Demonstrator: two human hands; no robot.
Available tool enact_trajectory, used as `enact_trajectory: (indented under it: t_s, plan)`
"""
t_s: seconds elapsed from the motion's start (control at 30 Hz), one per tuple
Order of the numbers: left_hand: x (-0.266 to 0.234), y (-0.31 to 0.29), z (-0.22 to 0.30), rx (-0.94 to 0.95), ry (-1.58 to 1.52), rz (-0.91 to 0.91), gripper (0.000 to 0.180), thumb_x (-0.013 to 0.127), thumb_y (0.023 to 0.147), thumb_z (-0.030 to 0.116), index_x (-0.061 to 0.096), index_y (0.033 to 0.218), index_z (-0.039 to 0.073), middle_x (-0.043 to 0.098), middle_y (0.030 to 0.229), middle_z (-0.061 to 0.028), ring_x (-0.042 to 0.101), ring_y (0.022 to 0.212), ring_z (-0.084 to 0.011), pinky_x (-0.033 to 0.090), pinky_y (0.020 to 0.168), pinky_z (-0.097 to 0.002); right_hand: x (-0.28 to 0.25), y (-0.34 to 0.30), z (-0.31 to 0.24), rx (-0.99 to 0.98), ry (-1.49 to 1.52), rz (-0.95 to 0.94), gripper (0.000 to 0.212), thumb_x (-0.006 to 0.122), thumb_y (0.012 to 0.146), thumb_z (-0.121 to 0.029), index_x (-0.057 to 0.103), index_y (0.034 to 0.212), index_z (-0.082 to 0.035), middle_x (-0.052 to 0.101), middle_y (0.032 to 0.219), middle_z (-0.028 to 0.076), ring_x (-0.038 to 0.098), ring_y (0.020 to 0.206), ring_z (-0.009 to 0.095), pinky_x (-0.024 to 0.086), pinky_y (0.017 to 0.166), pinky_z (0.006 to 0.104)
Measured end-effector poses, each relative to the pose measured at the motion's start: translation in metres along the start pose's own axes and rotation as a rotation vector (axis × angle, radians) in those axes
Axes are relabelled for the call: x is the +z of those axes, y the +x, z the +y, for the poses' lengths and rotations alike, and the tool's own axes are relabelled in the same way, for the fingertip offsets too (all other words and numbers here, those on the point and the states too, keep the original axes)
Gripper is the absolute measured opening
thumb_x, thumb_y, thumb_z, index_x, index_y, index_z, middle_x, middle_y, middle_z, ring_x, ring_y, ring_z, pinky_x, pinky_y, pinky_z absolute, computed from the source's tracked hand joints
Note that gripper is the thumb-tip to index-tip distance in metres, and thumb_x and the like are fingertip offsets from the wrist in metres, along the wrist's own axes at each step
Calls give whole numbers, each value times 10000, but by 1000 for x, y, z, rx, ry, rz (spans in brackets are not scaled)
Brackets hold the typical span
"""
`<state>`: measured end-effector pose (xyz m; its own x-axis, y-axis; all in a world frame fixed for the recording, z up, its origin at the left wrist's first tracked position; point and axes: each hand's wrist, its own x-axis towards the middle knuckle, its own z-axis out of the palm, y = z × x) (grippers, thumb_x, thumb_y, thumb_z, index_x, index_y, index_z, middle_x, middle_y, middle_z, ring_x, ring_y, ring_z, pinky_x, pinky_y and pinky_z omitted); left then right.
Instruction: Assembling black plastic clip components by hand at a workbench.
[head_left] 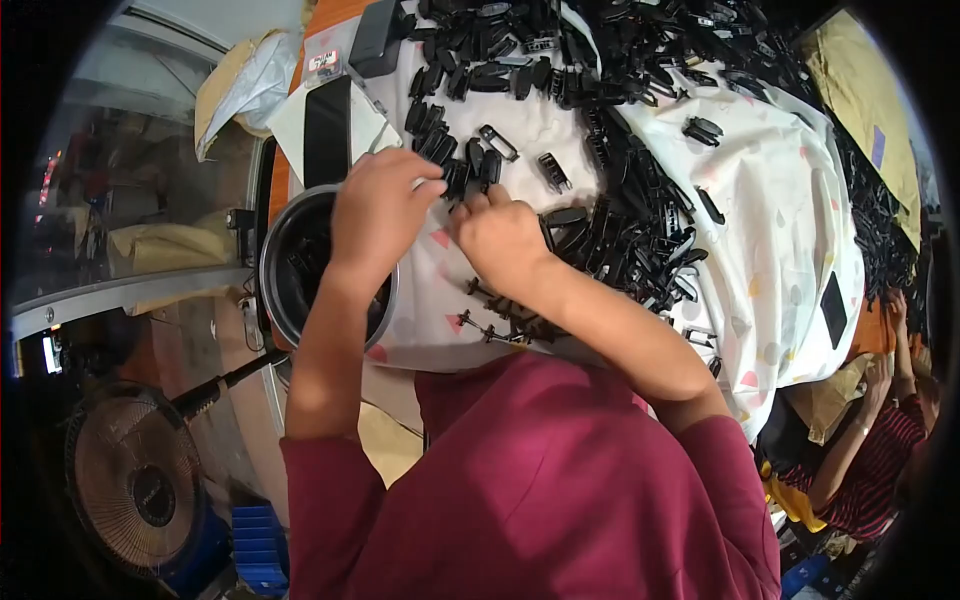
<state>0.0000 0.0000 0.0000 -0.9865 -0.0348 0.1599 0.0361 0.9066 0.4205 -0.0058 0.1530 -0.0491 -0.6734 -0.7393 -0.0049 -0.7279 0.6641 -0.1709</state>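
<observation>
My left hand hovers over the right rim of a round metal bowl with black pieces inside. Its thumb and forefinger are apart, with nothing visible between them. Close by, my right hand rests low over the cloth, fingers curled in; what they hold, if anything, is hidden. Just beyond its fingertips lie small black plastic parts, elongated and clip-like. A hollow black frame and a ribbed black piece lie a little farther off. Thin metal rods with knobbed ends lie near my body.
Heaps of similar black parts cover the patterned white cloth. A dark phone-like slab lies on a white box, beside a black case. A fan stands lower left. Another person's arm shows at right.
</observation>
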Motion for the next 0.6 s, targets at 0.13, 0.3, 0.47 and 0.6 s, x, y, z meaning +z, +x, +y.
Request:
enact_trajectory:
  t_s: [0.13, 0.3, 0.47, 0.6]
  plan:
    - [34, 26, 26, -37, 103, -143, 230, 669, 674, 293, 665, 779, 88, 600, 853, -88, 551, 827, -281, 441, 717, -378, -21, -32, 32, -25, 237, 313, 237, 596, 671, -68, 577, 907, -78, 565, 802, 79, 536, 754, 254, 464, 663, 311]
    - [56, 29, 46, 12, 412, -159, 213, 639, 690, 253, 634, 812, 79, 592, 910, -56, 508, 925, -230, 404, 766, -382, -39, -52, 63, 124, 713, 532, 224, 501, 836, -40, 529, 1058, -38, 533, 759, 96, 510, 605, 171, 429, 529, 272]
    - [48, 21, 57, -102, -475, -97, 202, 694, 690, 155, 560, 793, 43, 606, 711, -64, 589, 640, -228, 467, 595, -298, -49, -56, 73, 452, 1595, 430, 221, 466, 894, -94, 459, 1108, -40, 528, 755, 38, 459, 504, 71, 343, 382, 175]
    - [42, 13, 73, -197, -1200, -262, 156, 646, 744, -10, 540, 856, 13, 571, 813, -26, 541, 751, -101, 446, 703, -222, -48, -56, 73, 336, 1842, 454, 136, 523, 860, -76, 498, 981, -20, 533, 747, 54, 483, 532, 90, 369, 388, 195]
